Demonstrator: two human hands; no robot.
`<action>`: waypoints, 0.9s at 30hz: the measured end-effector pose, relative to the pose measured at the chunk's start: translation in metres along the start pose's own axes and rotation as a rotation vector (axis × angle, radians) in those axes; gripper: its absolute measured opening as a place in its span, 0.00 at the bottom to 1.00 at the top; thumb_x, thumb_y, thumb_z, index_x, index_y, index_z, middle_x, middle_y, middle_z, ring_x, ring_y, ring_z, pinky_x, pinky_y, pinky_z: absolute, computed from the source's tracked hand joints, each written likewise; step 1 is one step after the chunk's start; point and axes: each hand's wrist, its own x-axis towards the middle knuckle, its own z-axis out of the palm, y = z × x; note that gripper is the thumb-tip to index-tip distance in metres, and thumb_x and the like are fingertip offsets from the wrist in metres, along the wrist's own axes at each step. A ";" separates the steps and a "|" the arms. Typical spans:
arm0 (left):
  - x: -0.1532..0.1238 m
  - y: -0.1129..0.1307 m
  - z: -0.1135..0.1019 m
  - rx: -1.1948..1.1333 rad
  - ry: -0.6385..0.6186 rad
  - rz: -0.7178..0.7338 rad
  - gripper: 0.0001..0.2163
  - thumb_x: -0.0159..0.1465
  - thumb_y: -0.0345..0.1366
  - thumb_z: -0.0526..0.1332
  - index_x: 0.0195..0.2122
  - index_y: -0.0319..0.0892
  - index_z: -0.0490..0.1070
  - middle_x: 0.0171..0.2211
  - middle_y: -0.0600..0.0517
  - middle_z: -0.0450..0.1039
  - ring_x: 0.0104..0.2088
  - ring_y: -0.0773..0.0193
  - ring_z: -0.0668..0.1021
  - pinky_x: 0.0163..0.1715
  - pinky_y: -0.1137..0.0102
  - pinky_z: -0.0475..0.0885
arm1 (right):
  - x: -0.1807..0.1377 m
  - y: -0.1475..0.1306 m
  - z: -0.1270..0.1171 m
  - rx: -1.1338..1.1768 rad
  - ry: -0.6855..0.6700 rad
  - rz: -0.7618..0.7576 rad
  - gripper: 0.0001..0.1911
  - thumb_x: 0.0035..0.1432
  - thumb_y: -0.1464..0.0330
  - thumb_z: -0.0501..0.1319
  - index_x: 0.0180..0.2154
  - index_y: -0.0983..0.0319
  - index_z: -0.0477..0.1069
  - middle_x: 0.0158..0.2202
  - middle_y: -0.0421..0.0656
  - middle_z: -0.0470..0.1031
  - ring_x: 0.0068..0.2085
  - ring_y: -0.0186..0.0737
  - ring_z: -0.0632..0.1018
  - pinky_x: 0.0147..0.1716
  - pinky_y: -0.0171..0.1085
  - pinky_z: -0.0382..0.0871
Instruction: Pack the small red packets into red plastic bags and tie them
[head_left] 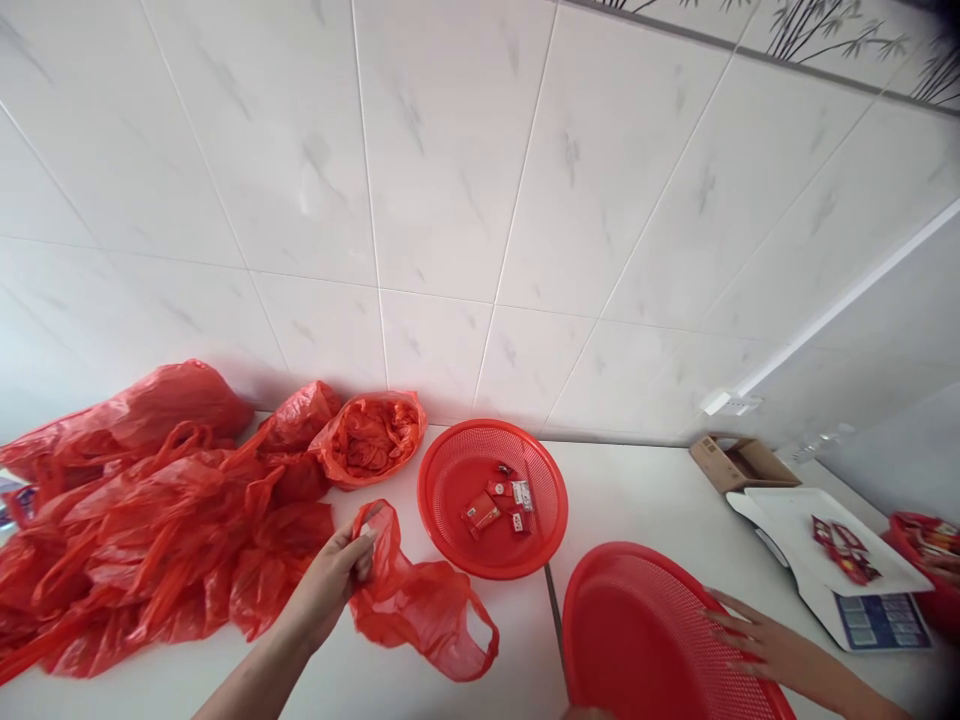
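Note:
My left hand [346, 560] is closed on a red plastic bag [427, 600], pinching it near one handle while the rest hangs limp over the white table. Only a sliver of my right hand [589, 713] shows at the bottom edge, against the near rim of a large red plastic basket [637, 640]; its fingers are hidden. From the right, another person's hand [757, 640] reaches with spread fingers against this basket's perforated wall. No contents show in its visible part. Beyond my left hand, a second red basket [442, 500] holds several small wrapped snacks [484, 513].
Red plastic bags [172, 520] are heaped at left, beside an open bag [367, 440] stuffed with crumpled ones. At right, a white scale [825, 600] carries red snack packets [846, 550]. Behind it stands a cardboard box [739, 462]. A tiled wall [450, 200] bounds the back.

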 end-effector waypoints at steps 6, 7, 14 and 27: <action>-0.011 -0.002 0.001 0.019 0.012 -0.026 0.20 0.53 0.49 0.68 0.21 0.42 0.59 0.17 0.61 0.56 0.20 0.72 0.57 0.22 0.75 0.56 | -0.002 0.000 0.072 -0.356 0.036 -0.047 0.26 0.49 0.54 0.59 0.51 0.49 0.73 0.58 0.47 0.71 0.58 0.57 0.71 0.51 0.49 0.68; -0.013 -0.003 0.001 0.020 0.012 -0.032 0.20 0.53 0.49 0.67 0.22 0.43 0.59 0.17 0.61 0.55 0.20 0.72 0.57 0.22 0.75 0.55 | -0.002 -0.010 0.094 -0.362 0.012 -0.074 0.27 0.50 0.55 0.58 0.52 0.53 0.73 0.59 0.49 0.69 0.59 0.55 0.70 0.53 0.48 0.67; -0.024 -0.003 -0.003 -0.002 0.004 -0.013 0.19 0.55 0.49 0.66 0.24 0.43 0.58 0.18 0.62 0.54 0.20 0.72 0.55 0.22 0.75 0.55 | 0.029 -0.100 0.169 -0.473 0.038 -0.463 0.33 0.54 0.74 0.55 0.63 0.56 0.60 0.68 0.47 0.54 0.67 0.51 0.56 0.62 0.48 0.54; -0.016 0.010 -0.019 -0.015 -0.019 0.060 0.17 0.57 0.44 0.66 0.25 0.43 0.59 0.18 0.61 0.56 0.21 0.72 0.58 0.23 0.75 0.58 | -0.014 -0.064 0.168 -0.563 -0.036 -0.380 0.14 0.54 0.68 0.63 0.43 0.52 0.77 0.39 0.45 0.79 0.44 0.51 0.76 0.52 0.51 0.60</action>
